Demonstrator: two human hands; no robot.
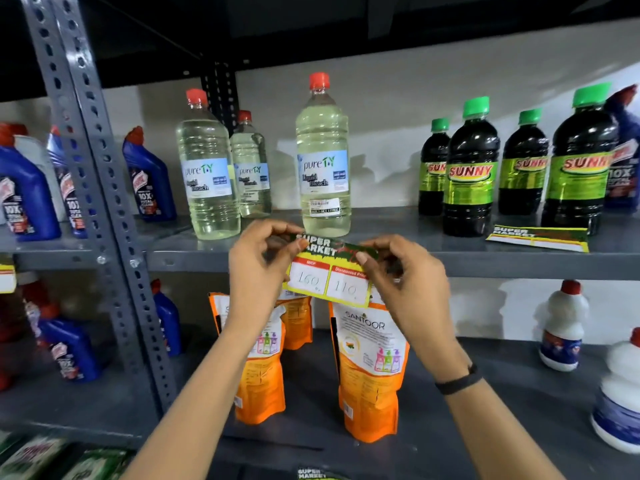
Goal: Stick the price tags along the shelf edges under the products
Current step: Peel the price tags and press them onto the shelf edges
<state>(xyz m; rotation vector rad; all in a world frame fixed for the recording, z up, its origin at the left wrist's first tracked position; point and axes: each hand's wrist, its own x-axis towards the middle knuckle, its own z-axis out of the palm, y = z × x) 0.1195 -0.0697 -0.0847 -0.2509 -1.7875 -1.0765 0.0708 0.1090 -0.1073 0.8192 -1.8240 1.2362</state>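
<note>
Open shelf deck [398, 233] at 3 o'clock of bleach bottle [323, 161], clear through to Sunny bottles [469, 171]. At 9 o'clock, narrower gap before second bleach bottle [207, 168].

Evenly lit, soft shadows — edges blurred, bowed

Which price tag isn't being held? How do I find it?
Find the upper grey shelf, then the dark Sunny bottles with green caps on its right. The loose price tag lies flat before them, apart from both hands.
</note>
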